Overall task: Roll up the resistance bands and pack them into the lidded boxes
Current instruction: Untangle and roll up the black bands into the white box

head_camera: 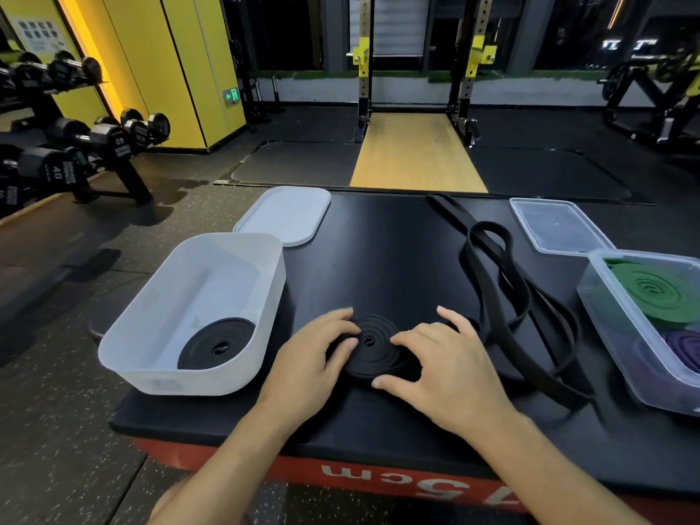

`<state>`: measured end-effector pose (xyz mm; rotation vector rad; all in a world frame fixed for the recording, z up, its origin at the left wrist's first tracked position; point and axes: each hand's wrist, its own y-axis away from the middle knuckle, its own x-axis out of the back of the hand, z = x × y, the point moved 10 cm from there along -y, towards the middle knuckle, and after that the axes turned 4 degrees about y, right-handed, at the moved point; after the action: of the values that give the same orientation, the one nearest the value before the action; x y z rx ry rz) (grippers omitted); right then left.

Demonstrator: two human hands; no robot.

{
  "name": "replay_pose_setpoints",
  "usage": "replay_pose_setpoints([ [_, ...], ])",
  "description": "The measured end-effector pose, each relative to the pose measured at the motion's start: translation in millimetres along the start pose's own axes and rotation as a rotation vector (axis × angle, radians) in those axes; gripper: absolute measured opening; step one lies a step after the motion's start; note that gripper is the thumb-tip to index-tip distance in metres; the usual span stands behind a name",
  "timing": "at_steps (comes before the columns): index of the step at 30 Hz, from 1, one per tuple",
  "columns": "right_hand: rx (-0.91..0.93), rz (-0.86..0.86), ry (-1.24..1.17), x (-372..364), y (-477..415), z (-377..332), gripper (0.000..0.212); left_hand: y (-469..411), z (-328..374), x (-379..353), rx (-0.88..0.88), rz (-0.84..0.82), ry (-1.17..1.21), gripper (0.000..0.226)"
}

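Both hands are on a black coil lying flat near the front edge of the black tabletop. The left hand curls its fingers round the coil's far left side with the thumb laid on top. The right hand spreads over the right side, forefinger on the spiral and thumb pressed to the near edge, so both are grasping it. Just right of the coil, the loose black bands sprawl in a tangle that reaches toward the back of the tabletop. At the left corner stands an open white box with a rolled black band lying in its near end, and its white lid lies behind it. At the right, an open clear box holds a green roll and a purple roll, with the clear lid lying behind it. A dumbbell rack stands off to the left.
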<state>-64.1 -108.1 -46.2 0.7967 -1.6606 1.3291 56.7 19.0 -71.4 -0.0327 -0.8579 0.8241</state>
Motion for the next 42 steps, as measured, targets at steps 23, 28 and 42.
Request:
replay_pose_setpoints([
  [23, 0.208, -0.330, -0.057, -3, -6, 19, 0.019, -2, 4, 1, 0.005, -0.049, -0.005, 0.050],
  [28, 0.200, -0.241, 0.078, -6, 0, 29, 0.033, -3, 4, -2, 0.003, -0.075, -0.007, 0.051],
  [42, 0.049, -0.306, -0.163, -19, -18, 38, 0.045, 2, 7, -10, -0.042, -0.152, -0.039, 0.028],
])
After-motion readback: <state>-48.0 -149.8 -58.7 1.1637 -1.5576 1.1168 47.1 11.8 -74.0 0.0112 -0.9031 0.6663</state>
